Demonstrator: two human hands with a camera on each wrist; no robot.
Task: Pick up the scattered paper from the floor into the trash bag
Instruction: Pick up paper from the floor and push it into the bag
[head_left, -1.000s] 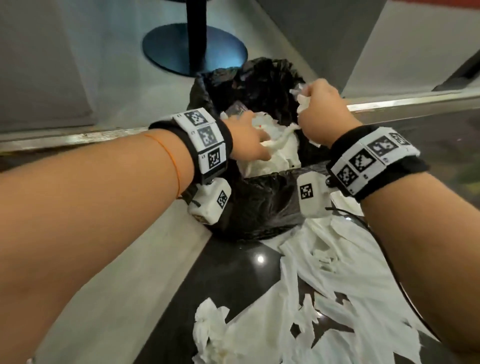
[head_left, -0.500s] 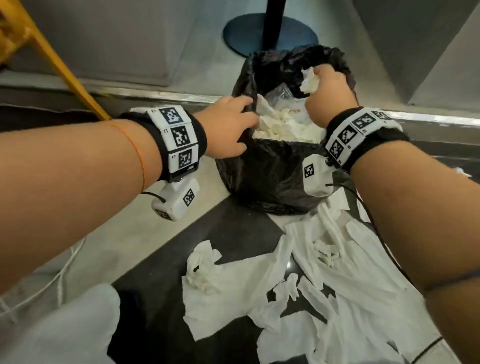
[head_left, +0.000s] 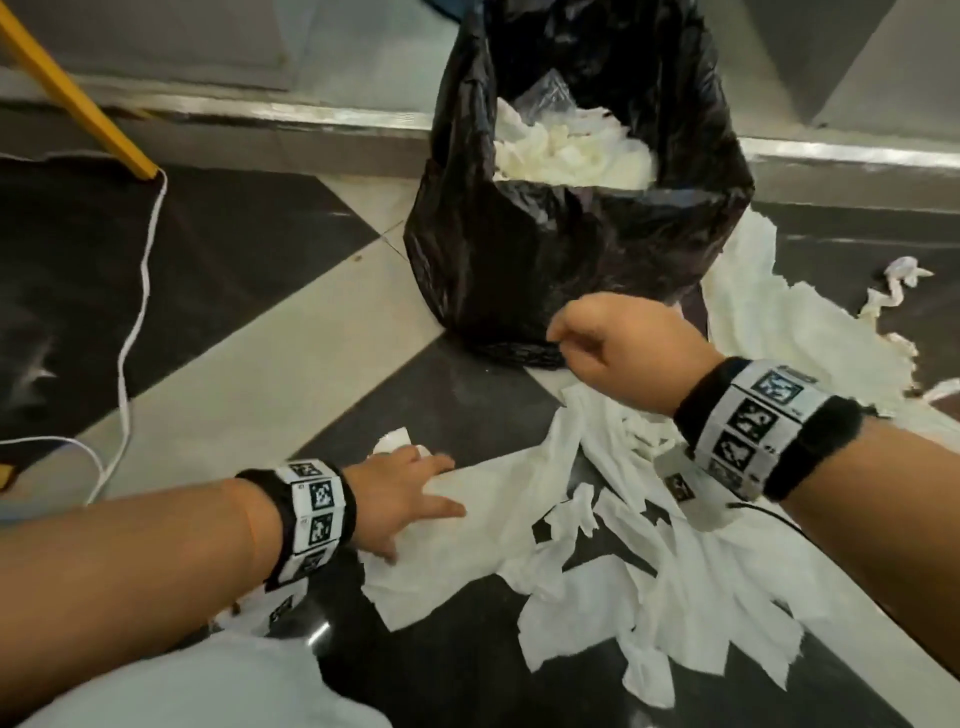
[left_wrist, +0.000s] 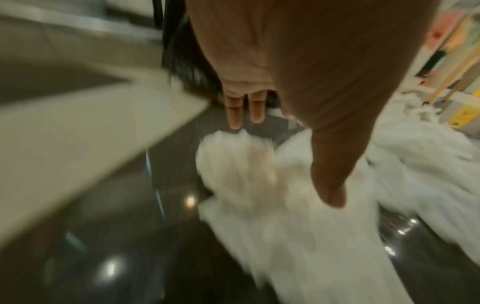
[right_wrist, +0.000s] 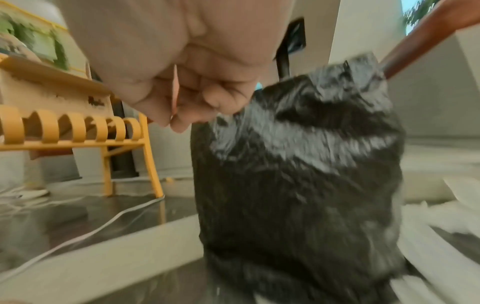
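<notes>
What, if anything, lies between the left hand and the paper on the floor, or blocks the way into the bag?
Nothing visible does. The left hand already rests spread on the paper, and the trash bag stands open beyond it.

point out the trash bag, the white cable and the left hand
trash bag (head_left: 519, 260), head view, front wall
white cable (head_left: 136, 317), head view, mid-run on the floor
left hand (head_left: 400, 493), head view, back of the hand

Head view: from above, facing down at trash bag (head_left: 571, 249) and floor. Left wrist: low, close over paper (left_wrist: 233, 164). Right wrist: near floor, facing the same bag.
</notes>
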